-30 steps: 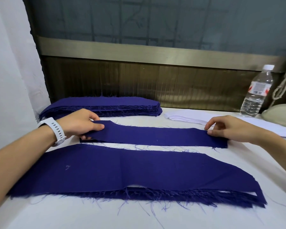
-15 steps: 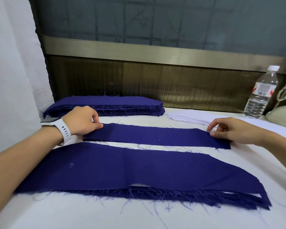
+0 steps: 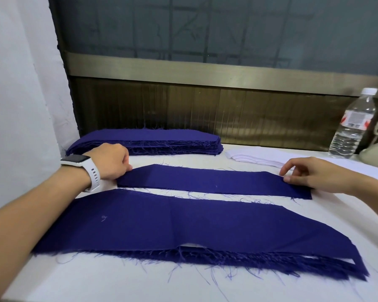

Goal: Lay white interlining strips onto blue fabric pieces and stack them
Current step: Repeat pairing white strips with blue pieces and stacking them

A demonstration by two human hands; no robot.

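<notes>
The long narrow blue fabric piece (image 3: 214, 182) now lies flat on the white counter (image 3: 52, 280), between the near pile of wide blue fabric pieces (image 3: 183, 227) and the far blue stack (image 3: 151, 140), ready for interlining. My left hand (image 3: 109, 162) has slid off to its left end, curled; I cannot tell whether it grips. My right hand (image 3: 310, 177) pinches the other end. It partly hides the white interlining strips (image 3: 255, 156).

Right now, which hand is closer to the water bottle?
Right. The right hand holds the strip at its right end, near the bottle; the left hand holds its left end.
</notes>
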